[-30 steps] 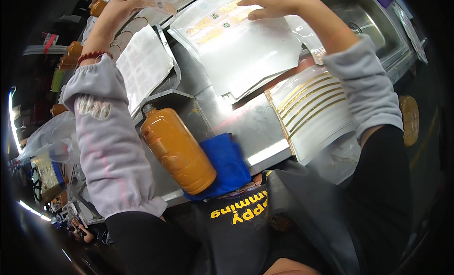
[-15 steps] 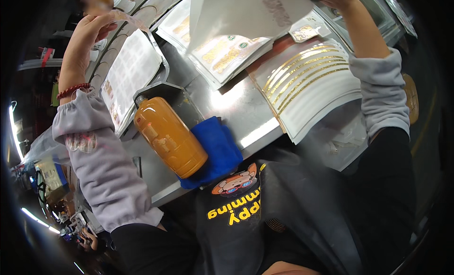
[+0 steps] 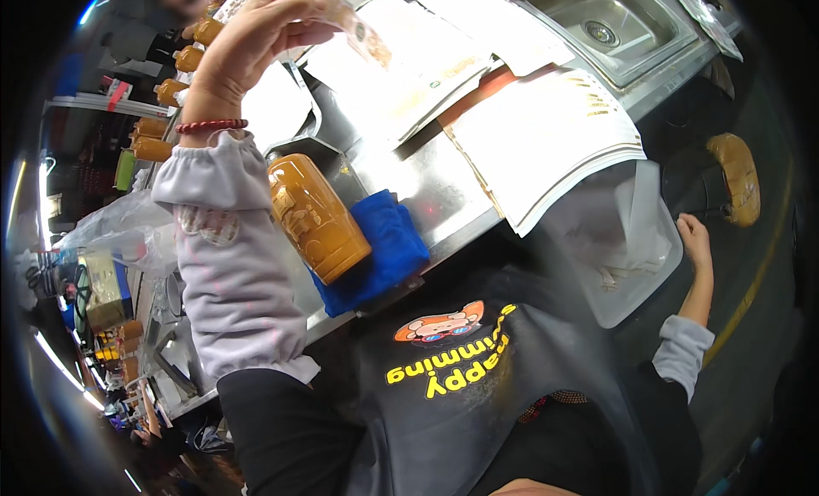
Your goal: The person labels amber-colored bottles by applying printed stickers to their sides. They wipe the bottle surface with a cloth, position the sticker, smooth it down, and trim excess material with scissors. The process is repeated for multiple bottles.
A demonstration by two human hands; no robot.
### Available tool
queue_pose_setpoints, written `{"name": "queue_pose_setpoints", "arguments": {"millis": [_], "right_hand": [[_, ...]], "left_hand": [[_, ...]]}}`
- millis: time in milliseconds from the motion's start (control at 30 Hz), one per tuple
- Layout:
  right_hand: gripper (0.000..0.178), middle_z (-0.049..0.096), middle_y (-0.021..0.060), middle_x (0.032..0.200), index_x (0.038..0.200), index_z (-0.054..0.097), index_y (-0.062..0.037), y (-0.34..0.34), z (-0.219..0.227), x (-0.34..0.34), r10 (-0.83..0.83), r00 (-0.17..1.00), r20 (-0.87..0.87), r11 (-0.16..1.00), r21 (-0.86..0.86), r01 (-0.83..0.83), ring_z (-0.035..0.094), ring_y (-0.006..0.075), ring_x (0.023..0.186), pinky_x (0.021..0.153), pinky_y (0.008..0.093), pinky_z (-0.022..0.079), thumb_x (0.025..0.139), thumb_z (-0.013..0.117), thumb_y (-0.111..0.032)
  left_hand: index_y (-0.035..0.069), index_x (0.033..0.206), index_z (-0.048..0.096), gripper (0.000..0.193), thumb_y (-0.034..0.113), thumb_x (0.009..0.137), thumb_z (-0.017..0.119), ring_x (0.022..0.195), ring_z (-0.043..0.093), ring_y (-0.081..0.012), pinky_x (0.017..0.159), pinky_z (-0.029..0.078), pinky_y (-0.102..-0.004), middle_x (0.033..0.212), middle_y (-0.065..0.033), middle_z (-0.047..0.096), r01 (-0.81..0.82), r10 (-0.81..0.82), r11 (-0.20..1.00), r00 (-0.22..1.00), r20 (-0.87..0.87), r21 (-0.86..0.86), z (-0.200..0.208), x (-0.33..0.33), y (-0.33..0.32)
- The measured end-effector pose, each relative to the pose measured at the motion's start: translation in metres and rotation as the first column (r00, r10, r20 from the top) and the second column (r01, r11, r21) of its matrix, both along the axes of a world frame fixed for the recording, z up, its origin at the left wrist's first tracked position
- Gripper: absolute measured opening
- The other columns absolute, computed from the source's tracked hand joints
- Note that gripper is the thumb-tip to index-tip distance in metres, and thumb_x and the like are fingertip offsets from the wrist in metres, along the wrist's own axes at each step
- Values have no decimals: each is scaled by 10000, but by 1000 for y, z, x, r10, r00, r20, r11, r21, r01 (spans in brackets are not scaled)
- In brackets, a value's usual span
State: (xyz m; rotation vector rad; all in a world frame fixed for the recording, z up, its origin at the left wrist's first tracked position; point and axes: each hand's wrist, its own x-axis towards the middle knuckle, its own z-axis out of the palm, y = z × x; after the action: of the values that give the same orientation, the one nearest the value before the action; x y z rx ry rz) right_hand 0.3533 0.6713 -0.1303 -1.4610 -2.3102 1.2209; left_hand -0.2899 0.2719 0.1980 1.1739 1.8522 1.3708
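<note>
My left hand (image 3: 269,31) is raised at the upper left, its fingers pinching a limp translucent decal strip (image 3: 367,42) with pale gold markings. The strip hangs over the stacks of decal sheets (image 3: 418,65). My right hand (image 3: 695,238) is low at the far right, fingers curled and nothing visible in them, beside the rim of a translucent plastic bin (image 3: 627,304). A glossy amber bottle (image 3: 317,216) with a raised relief lies tilted on a dark holder and a folded blue cloth (image 3: 388,240), near my left forearm.
A stack of white sheets (image 3: 554,146) overhangs the metal table edge above the bin. Behind it is a steel sink (image 3: 614,35). More amber bottles (image 3: 171,91) line the far left. A yellow-brown stool seat (image 3: 735,180) stands at the right.
My right hand has let go of the large white sheet and dropped from the top to beside the bin. My left hand has moved right, carrying the decal strip over the stacks.
</note>
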Motion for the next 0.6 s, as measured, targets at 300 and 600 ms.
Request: {"name": "queue_pose_setpoints", "arguments": {"millis": [300, 600], "right_hand": [[720, 520, 154, 1446, 1528, 414, -79, -138, 190, -320, 718, 467, -516, 691, 452, -564, 544, 235, 1239, 988, 386, 487, 949, 624, -452], [369, 690, 41, 943, 1109, 704, -50, -171, 200, -404, 537, 254, -804, 419, -7, -908, 600, 58, 731, 652, 208, 539, 909, 758, -357]], "left_hand": [[-15, 1210, 654, 356, 133, 894, 727, 1043, 712, -302, 949, 591, -378, 1140, -161, 680, 129, -142, 985, 983, 120, 112, 21, 84, -9], [-83, 1152, 619, 335, 188, 959, 659, 990, 729, -255, 927, 583, -346, 1049, -169, 703, 37, -42, 997, 996, 78, 68, 1, 96, -46]]}}
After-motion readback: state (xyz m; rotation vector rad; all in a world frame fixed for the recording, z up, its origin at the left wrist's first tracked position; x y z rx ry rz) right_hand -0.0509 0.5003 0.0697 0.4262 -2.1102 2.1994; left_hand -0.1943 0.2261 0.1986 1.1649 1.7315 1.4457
